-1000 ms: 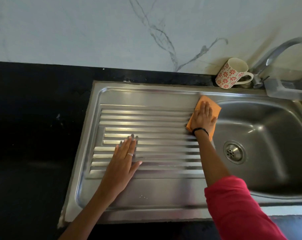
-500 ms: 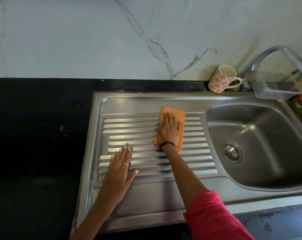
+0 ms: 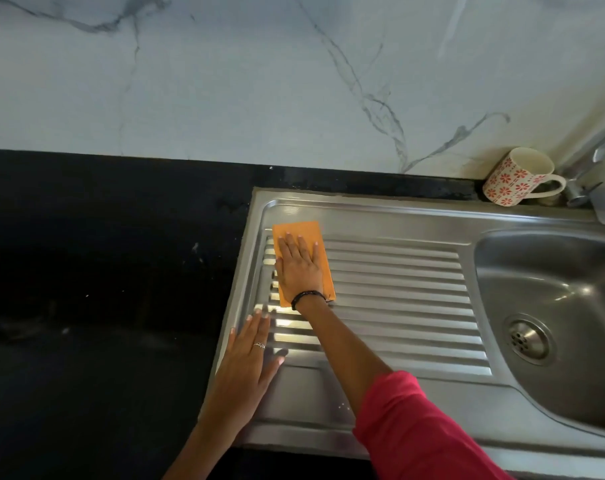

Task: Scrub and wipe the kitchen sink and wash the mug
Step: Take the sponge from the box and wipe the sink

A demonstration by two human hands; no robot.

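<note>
Orange cloth (image 3: 302,237) lies pressed flat under the right hand (image 3: 299,270) at the far-left corner of the steel sink's (image 3: 398,216) ribbed drainboard.
Right hand's grip is spread, fingers straight on the cloth. Left hand (image 3: 247,362) rests flat, fingers straight, on the drainboard's near-left edge beside the black tabletop (image 3: 103,289). Flowered mug (image 3: 515,178) stands behind the sink, by the tap (image 3: 585,168).
</note>
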